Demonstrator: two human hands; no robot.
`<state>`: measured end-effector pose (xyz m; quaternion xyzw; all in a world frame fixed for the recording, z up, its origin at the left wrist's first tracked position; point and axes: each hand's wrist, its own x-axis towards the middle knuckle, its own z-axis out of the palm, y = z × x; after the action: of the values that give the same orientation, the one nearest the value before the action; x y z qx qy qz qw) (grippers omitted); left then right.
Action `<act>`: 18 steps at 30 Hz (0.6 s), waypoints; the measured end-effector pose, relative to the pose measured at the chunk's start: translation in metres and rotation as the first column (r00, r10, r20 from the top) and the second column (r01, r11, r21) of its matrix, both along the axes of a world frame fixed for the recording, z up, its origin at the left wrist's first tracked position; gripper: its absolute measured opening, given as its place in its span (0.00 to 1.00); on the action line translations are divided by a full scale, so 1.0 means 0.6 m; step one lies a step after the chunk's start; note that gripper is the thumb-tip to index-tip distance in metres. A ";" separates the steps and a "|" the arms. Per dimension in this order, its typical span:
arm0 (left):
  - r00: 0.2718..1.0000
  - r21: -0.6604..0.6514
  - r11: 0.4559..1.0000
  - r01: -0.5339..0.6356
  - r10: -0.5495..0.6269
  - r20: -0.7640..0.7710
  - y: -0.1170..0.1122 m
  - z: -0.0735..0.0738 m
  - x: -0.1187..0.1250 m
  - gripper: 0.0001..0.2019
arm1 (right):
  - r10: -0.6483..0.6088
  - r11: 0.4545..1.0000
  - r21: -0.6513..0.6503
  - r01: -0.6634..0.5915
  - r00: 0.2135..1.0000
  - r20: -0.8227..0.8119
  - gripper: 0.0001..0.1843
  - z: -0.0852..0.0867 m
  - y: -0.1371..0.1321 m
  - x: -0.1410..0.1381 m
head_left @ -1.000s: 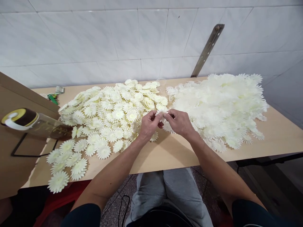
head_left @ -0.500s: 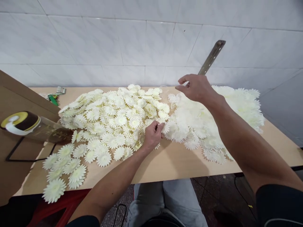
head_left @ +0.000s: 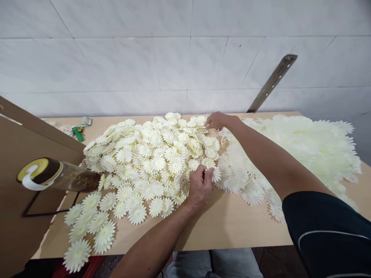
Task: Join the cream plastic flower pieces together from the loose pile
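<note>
A heap of cream-white artificial flower heads [head_left: 145, 150] with toothed petals covers the left and middle of the table. At its front right edge, my left hand [head_left: 201, 187] is closed in a pinch. A single flower head [head_left: 216, 174] shows right by that thumb, but what the fingers hold is hidden. Farther back, my right hand [head_left: 216, 121] reaches to the heap's rear right edge with its fingers curled down. Its fingertips are tucked out of sight beside the flower heads. Under and beyond my right forearm spreads a second, paler layer of petals [head_left: 304, 143].
A bottle with a yellow-and-dark lid [head_left: 40, 173] leans by a brown board [head_left: 31, 143] on the left. Small green and metal items [head_left: 79, 131] lie at the back left. A perforated metal strip [head_left: 272, 83] rises against the tiled wall [head_left: 174, 65].
My right hand has gone from above the table, fingers parted, down and left to the heap's rear edge. My left hand keeps its place by the heap. The camera view has shifted.
</note>
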<state>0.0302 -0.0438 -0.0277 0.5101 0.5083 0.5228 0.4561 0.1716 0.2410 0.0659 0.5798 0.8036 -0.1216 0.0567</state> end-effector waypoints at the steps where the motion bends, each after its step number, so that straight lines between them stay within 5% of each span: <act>1: 1.000 -0.013 1.000 -0.004 0.004 0.012 0.000 0.000 0.001 0.28 | -0.017 0.999 -0.028 0.017 1.000 0.004 0.08 -0.007 0.000 -0.002; 9: 0.980 -0.111 0.992 -0.060 0.079 0.180 0.003 0.008 0.005 0.31 | -0.098 0.995 -0.015 0.098 0.995 -0.011 0.04 -0.036 -0.017 -0.010; 18: 0.960 -0.112 0.992 -0.065 0.093 0.263 0.007 0.009 0.008 0.26 | -0.116 0.991 -0.084 0.109 0.989 -0.089 0.03 -0.010 -0.033 -0.010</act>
<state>0.0351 -0.0398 -0.0225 0.3901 0.4880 0.5780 0.5250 0.1658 0.2209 0.0601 0.6151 0.7660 -0.1835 0.0347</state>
